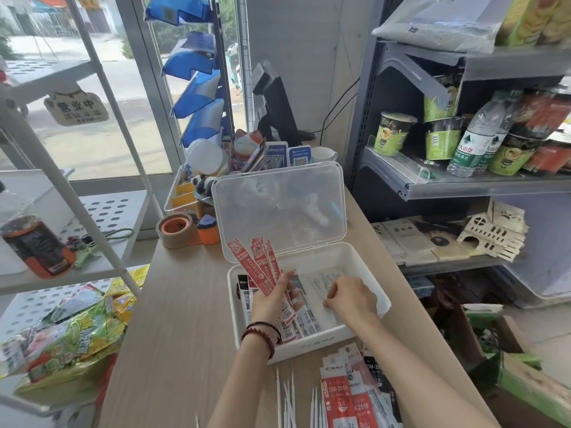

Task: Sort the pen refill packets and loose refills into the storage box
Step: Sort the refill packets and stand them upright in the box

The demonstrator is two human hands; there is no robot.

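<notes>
A white storage box (355, 257) stands open on the wooden counter, its clear lid (278, 208) tilted up at the back. My left hand (272, 299) grips a fan of red refill packets (256, 261) over the box's left side. Inside the box on the right, my right hand (349, 296) has its fingers curled onto pale packets (321, 281) lying there. More packets (302, 322) lie flat along the box's left. In front of the box a pile of red, white and black packets (355, 393) and several loose white refills (287, 400) lie on the counter.
A tape roll (176, 230) and an orange sharpener (208, 231) sit left of the lid. Behind it are a clear organizer (185, 193), a cat figurine (247, 143) and QR stands. A white rack with snack bags (71, 332) flanks the left; grey goods shelves (463, 183) flank the right.
</notes>
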